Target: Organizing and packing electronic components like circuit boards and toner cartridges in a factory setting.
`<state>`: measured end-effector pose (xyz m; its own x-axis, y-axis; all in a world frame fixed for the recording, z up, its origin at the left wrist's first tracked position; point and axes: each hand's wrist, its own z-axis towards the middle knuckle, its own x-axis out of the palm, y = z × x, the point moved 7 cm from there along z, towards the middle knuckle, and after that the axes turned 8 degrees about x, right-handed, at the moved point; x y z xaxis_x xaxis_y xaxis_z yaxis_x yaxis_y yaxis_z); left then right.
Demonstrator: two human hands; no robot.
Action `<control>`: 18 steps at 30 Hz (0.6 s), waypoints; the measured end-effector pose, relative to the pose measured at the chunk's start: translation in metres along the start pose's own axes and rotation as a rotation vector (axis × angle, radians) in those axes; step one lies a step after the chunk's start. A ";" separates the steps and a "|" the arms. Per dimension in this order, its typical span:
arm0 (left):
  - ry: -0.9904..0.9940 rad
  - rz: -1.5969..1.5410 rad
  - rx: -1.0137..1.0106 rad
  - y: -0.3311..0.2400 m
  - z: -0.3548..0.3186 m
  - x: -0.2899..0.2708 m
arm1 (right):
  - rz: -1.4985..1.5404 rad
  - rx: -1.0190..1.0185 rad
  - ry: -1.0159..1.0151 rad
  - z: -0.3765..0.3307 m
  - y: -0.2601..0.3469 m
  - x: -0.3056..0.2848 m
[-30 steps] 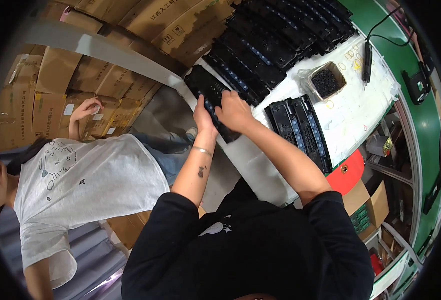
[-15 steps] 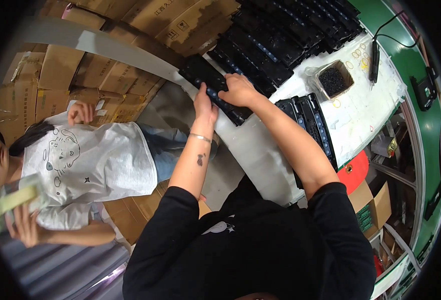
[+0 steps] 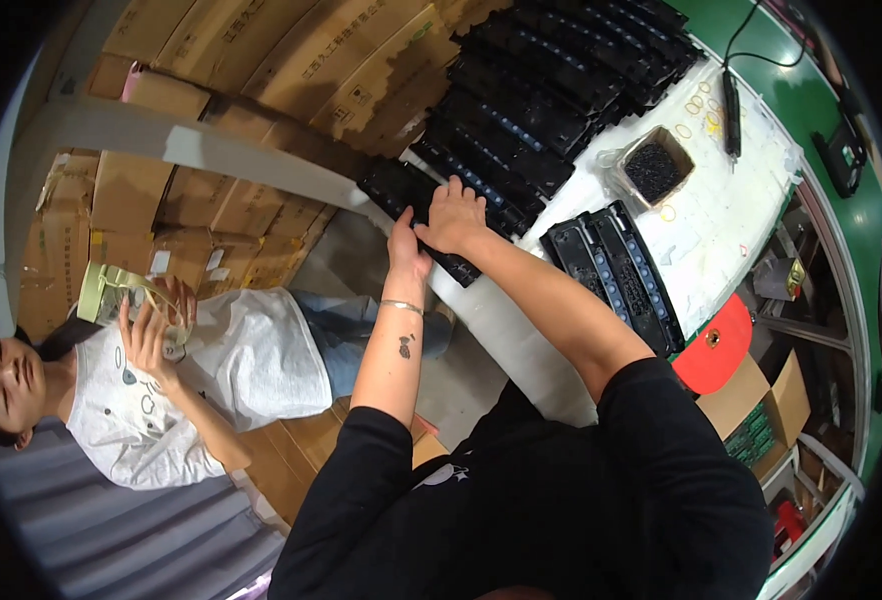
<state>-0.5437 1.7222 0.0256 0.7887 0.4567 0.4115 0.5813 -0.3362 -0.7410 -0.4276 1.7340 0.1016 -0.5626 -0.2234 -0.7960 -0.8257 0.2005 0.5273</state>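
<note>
A long black plastic housing [image 3: 397,187] lies slanted along the table's left edge, beside similar parts. My left hand [image 3: 410,248] is closed on its near side, with the thumb up along the edge and the other fingers partly hidden. Over the housing's upper face rests my right hand [image 3: 453,218], its fingers spread and pointing toward the neighbouring rows. Those rows of black housings [image 3: 521,115], with blue round spots along them, lie close together beyond my hands. Two more black housings [image 3: 616,275] lie side by side to the right of my right forearm.
A box of small black pieces [image 3: 654,172] stands on the white table top [image 3: 706,215]. A black corded pen-shaped tool [image 3: 731,115] lies farther right. Stacked cartons [image 3: 251,60] rise behind. At left, another person [image 3: 191,390] holds a clear vessel with a pale green handle [image 3: 101,290].
The housing now lies nearer the row of parts. My right hand has gone from gripping it to lying spread over it. The other person's vessel has moved up and right.
</note>
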 end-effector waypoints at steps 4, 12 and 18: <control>0.055 0.010 -0.109 0.006 -0.019 0.028 | -0.012 -0.055 0.043 0.008 -0.008 -0.007; 0.137 -0.041 -0.200 0.010 -0.011 0.038 | 0.079 -0.054 0.157 0.023 -0.011 -0.013; 0.194 0.011 -0.168 0.014 -0.044 0.030 | 0.135 0.007 0.175 -0.011 -0.015 -0.006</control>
<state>-0.5030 1.6944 0.0506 0.8093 0.2914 0.5100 0.5849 -0.4797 -0.6540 -0.4122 1.7214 0.1011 -0.6674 -0.3560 -0.6541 -0.7422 0.2460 0.6234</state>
